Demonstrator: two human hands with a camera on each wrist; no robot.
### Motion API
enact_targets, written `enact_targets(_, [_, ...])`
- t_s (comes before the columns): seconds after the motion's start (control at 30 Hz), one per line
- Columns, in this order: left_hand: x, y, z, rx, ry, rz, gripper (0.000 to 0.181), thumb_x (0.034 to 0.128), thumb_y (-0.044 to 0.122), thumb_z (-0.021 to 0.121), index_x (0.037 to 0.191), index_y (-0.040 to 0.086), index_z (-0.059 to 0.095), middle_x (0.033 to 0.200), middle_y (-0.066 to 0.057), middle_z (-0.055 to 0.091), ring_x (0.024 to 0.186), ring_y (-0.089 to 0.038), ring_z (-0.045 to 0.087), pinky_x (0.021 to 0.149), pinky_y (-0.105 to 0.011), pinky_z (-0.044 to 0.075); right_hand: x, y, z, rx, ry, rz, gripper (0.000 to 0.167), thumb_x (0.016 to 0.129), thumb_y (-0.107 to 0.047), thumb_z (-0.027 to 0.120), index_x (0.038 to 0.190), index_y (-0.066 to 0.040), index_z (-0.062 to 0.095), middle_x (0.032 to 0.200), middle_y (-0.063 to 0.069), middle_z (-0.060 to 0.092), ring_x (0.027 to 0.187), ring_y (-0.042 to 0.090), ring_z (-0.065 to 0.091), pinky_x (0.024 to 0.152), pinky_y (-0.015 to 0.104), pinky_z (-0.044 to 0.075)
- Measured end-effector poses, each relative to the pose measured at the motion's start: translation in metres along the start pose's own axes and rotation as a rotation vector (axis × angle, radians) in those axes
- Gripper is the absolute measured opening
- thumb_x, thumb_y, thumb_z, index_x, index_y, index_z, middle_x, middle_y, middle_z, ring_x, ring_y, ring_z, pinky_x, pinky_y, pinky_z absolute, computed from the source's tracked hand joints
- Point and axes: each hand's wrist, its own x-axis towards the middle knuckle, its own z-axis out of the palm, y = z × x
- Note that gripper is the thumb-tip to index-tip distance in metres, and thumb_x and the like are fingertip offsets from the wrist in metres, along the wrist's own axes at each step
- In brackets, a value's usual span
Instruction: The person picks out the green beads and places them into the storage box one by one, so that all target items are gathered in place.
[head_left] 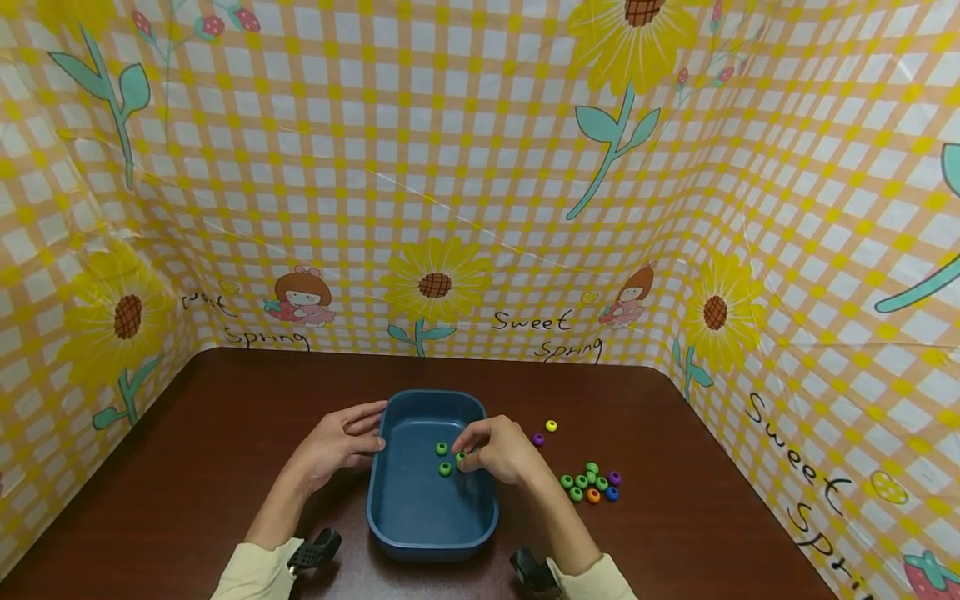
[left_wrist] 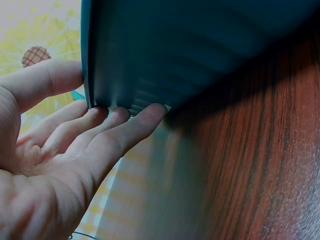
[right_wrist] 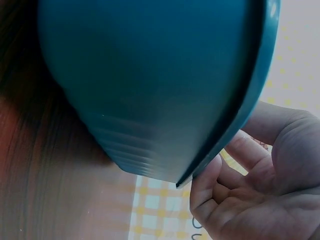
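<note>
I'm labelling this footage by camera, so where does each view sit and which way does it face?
Head: on the person's head, facing forward and down at the blue tray, beads and table; left hand, right hand and forearms show.
Left wrist: on that wrist, facing along the left hand toward the blue tray's outer side; that hand shows.
Right wrist: on that wrist, facing the opposite outer side; the right hand shows, partly hidden.
Both wrist views share the blue tray, table and patterned cloth.

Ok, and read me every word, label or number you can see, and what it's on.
"Sweet Spring": back of the checked cloth, right of centre.
"Spring": cloth's left part; the word above is too distorted to read.
"Sweet Sprin": cloth's right side, cut off by the frame.
Right wrist view: lettering, too cut off.
</note>
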Motion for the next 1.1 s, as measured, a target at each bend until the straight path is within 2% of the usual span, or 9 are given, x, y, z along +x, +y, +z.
enact_targets(1.1, [0.0011,-0.001,0.0017,-0.001,0.017,-0.001,0.064,0.0943,-0.001,0.066,0.154,0.003,0.042,0.155,-0.024,0.045,0.138,-0.043,0.05,0.089,-0.045,0.06,-0.0016,0.0012,0.0001,-0.001,-0.011,-0.007,0.013,0.08,-0.001,0.08,0.093,-0.004,0.079,0.082,0.001,0.073,0.07,0.012,0.058,0.062,0.028,0.05])
